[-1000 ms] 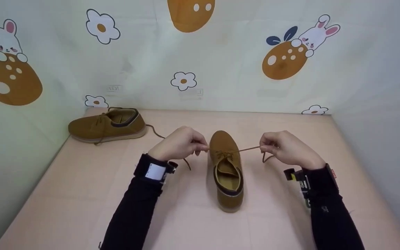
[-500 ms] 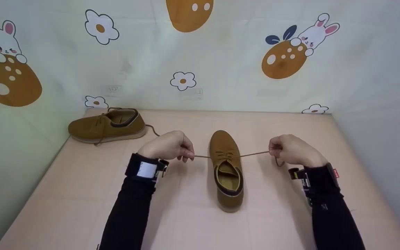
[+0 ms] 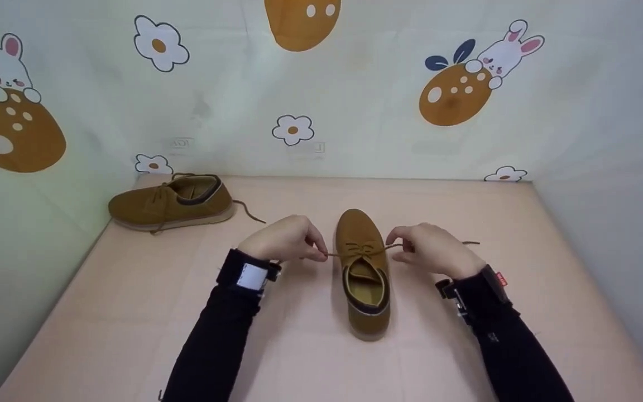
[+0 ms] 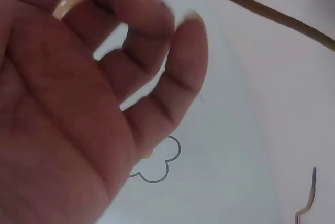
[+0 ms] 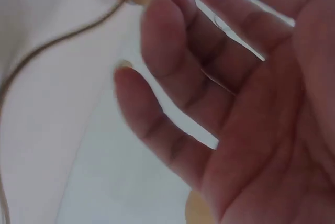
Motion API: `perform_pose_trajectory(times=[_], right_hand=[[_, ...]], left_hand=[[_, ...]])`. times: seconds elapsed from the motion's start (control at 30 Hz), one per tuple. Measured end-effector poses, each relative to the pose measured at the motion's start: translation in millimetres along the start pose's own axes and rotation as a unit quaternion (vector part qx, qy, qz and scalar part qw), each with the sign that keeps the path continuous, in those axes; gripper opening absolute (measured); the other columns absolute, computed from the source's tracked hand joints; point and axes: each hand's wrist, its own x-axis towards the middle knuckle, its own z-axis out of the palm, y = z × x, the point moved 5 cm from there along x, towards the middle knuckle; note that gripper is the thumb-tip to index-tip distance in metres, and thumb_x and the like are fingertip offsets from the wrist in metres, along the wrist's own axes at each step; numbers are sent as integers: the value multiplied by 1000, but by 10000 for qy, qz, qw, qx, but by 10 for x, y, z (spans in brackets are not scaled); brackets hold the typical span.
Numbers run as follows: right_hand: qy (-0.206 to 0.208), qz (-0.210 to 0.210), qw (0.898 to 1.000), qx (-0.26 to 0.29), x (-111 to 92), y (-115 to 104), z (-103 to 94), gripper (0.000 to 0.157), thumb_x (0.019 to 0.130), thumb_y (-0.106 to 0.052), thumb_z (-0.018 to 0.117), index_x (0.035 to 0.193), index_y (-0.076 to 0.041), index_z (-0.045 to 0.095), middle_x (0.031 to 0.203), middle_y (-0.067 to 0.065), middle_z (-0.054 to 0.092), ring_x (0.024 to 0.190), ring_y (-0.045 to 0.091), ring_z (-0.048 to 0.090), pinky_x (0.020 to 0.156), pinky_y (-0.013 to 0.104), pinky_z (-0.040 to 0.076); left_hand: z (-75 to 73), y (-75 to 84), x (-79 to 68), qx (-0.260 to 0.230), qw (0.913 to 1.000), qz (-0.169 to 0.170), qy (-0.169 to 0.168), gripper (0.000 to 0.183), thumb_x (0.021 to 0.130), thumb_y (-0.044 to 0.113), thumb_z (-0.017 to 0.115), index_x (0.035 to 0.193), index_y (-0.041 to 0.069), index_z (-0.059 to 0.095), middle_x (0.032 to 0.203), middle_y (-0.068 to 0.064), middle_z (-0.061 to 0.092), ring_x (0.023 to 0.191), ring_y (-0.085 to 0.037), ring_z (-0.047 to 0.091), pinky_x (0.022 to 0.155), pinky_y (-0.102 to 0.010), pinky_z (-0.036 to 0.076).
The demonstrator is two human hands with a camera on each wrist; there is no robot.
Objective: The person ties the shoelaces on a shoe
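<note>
A brown lace-up shoe [image 3: 360, 223] stands at mid-table with its toe pointing away, its laces crossed over the tongue. Just left of it, my left hand [image 3: 285, 240] pinches one end of the shoelace [image 3: 333, 255] between thumb and fingertips. On the other side my right hand [image 3: 430, 248] has thumb and forefinger parted around the other lace end [image 3: 393, 245], close to the shoe. That lace's tail [image 3: 471, 243] shows beyond the back of the hand. Both wrist views show the remaining fingers loosely bent, with a lace [image 4: 261, 10] passing the left hand and another lace [image 5: 63, 38] passing the right.
A second brown shoe [image 3: 143, 209] lies at the back left of the pink tabletop [image 3: 299, 346], toe to the left, one lace [image 3: 250, 213] trailing right. A patterned curtain [image 3: 355, 84] stands behind and along both sides.
Both hands were drawn apart with the lace taut; now both have come back inward to the shoe. My right hand has moved left along its lace and loosened its fingers.
</note>
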Motion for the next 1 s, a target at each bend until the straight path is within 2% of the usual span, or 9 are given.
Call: perform_pose_trajectory(times=[0.17,0.27,0.37,0.5,0.6,0.7,0.8,0.9,1.0], right_hand=[[224,19,9979,-615,63,20,115,9,88,-14,75,96,-13,71,69,-7,59,65,12,55,65,37,49],[257,-90,9975,-657,66,41,140,4,87,-11,74,88,-14,71,71,-7,60,66,13,55,64,37,48],[246,-223,9980,-529,50,51,118,12,82,-5,71,79,-16,68,70,-8,58,66,12,53,63,33,47],[152,-223,9988,-414,-16,93,35,22,73,2,69,68,-18,62,65,-11,53,63,10,50,61,29,45],[13,-149,9991,-397,-74,118,-22,23,71,3,70,64,-18,63,62,-13,53,62,9,50,61,28,45],[-114,-66,9993,-361,-95,119,-48,20,72,1,69,65,-17,64,63,-12,55,62,10,51,61,29,46],[-168,161,9993,-297,-94,129,-60,19,74,0,68,69,-18,64,66,-10,55,64,11,51,62,30,46],[-191,394,9988,-235,-103,158,-77,19,75,-1,69,73,-19,62,68,-8,56,65,13,52,63,32,46],[-328,545,9977,-232,-111,184,-84,18,77,-3,69,76,-19,62,70,-6,58,65,14,54,64,34,47]], left_hand=[[-4,-21,-18,-134,9999,-75,-53,7,87,20,78,85,13,79,68,1,71,61,-21,65,57,-27,47],[-21,-15,-28,-150,9999,-58,-51,15,88,24,77,85,10,79,68,2,71,66,-28,68,57,-27,49],[-54,-4,-50,-181,9998,-87,40,22,89,31,76,82,10,78,71,0,72,70,-32,69,60,-29,49],[-83,10,-107,-81,9998,-187,-28,25,87,32,77,75,11,78,67,-1,72,70,-27,70,65,-30,49],[-82,9,-144,42,9994,-285,-208,24,86,30,79,72,11,78,61,1,69,67,-20,70,68,-30,49],[-83,-23,-145,13,9992,-347,-206,24,86,30,78,72,11,78,61,2,69,66,-21,71,67,-30,50],[-109,-78,-112,-186,9993,-286,157,25,90,30,75,74,10,78,68,-2,72,69,-27,71,65,-29,51],[-160,-109,-60,-334,9954,-198,873,25,93,31,72,79,11,79,74,-1,73,71,-25,69,64,-30,50],[-191,-101,3,-508,9840,-189,1697,19,91,30,73,85,14,80,77,5,73,73,-15,67,68,-31,49]])
